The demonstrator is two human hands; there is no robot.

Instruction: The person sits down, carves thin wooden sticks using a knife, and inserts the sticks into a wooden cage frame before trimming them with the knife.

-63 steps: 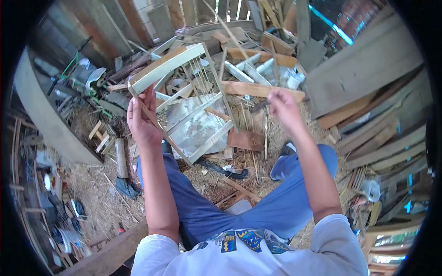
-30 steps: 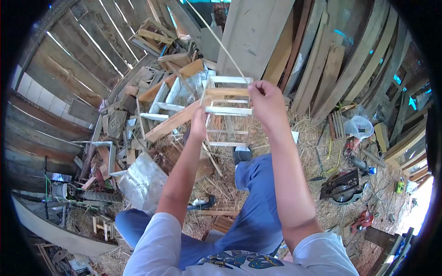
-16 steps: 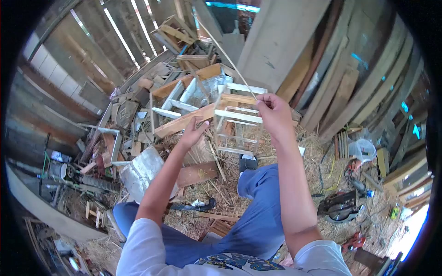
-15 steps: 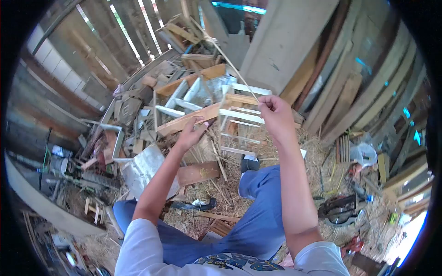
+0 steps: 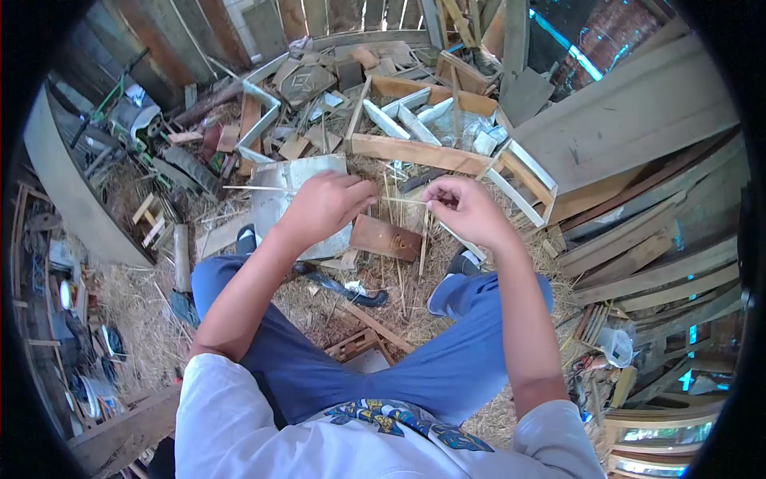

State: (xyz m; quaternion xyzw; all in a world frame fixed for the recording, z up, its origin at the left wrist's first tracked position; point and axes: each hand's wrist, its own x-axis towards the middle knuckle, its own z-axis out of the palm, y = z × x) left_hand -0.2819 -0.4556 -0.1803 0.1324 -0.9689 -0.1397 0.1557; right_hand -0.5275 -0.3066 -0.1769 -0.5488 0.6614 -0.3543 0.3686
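A thin pale wooden strip (image 5: 259, 188) runs nearly level across the head view, in front of my body. My left hand (image 5: 327, 209) is closed around it, palm down, with a length sticking out to the left. My right hand (image 5: 469, 211) pinches the strip near its right end between thumb and fingers. A short stretch shows between the two hands. Below the hands lie a grey metal-like sheet (image 5: 271, 215) and a reddish-brown wooden block (image 5: 386, 238) on the straw.
A wooden frame (image 5: 423, 152) with white pieces inside stands ahead, joined by a smaller white-edged frame (image 5: 523, 182). Scrap wood (image 5: 307, 84) is heaped behind. A dark curved tool (image 5: 339, 285) lies between my legs. Large boards (image 5: 630, 104) lean at right.
My left hand, open before, has closed on the strip. My right hand has come down, and the strip has swung from steeply slanted to nearly level. The view has turned left.
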